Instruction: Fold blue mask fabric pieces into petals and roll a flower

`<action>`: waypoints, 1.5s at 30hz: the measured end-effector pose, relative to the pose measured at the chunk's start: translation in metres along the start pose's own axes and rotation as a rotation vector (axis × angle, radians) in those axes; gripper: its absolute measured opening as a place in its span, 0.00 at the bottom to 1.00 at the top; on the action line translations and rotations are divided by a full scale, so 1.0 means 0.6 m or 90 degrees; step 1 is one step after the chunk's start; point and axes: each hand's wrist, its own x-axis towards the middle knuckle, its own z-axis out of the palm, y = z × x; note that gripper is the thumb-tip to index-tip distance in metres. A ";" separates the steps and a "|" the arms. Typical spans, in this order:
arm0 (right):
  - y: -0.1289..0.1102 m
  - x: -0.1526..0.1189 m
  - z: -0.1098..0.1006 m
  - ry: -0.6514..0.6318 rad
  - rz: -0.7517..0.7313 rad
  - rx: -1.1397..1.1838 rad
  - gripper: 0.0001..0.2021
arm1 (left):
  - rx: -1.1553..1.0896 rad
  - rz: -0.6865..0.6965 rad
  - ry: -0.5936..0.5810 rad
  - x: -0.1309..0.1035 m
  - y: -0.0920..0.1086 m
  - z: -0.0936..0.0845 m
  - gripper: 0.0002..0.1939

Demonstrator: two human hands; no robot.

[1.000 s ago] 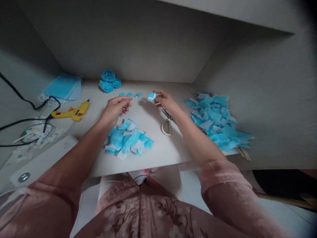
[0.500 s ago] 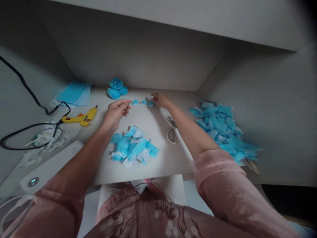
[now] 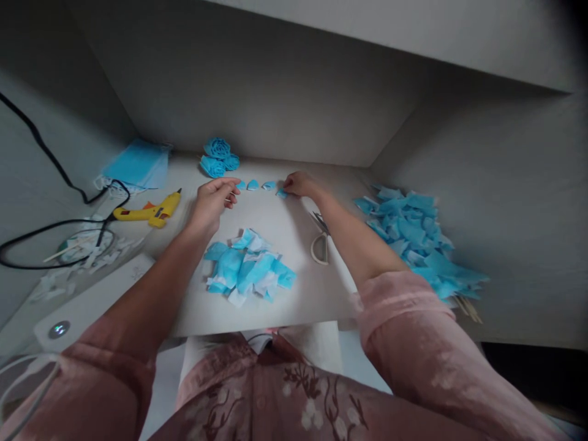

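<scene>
A row of several small blue petal-shaped fabric pieces (image 3: 253,185) lies across the back of the table. My left hand (image 3: 215,201) is at the left end, thumb and forefinger pinched on the edge of the leftmost petal (image 3: 241,185). At the other end, my right hand (image 3: 299,184) has its fingers closed at the rightmost petal (image 3: 282,193), partly covering it. Just behind my left hand sits a cluster of three rolled blue fabric roses (image 3: 215,164). Between my forearms is a loose pile of blue and white fabric pieces (image 3: 248,269).
Scissors (image 3: 320,248) lie beside my right forearm. A larger heap of blue pieces (image 3: 408,226) is at the right, over thin sticks (image 3: 468,309). On the left are a yellow glue gun (image 3: 149,212) with black cord, face masks (image 3: 136,164), white scraps (image 3: 108,254) and a white device (image 3: 96,300).
My right hand has come down and its fingers have closed at the rightmost petal. The left hand stays at the leftmost one. The view has shifted slightly.
</scene>
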 end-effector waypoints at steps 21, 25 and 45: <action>-0.055 0.012 0.037 0.014 -0.200 0.114 0.29 | -0.013 0.004 0.016 0.009 -0.004 -0.006 0.08; -0.027 -0.013 0.001 0.051 -0.178 0.131 0.25 | -0.002 0.011 0.016 0.008 -0.001 -0.002 0.07; -0.034 -0.071 -0.004 0.048 -0.218 0.073 0.33 | 0.049 0.042 0.066 0.021 -0.017 -0.008 0.07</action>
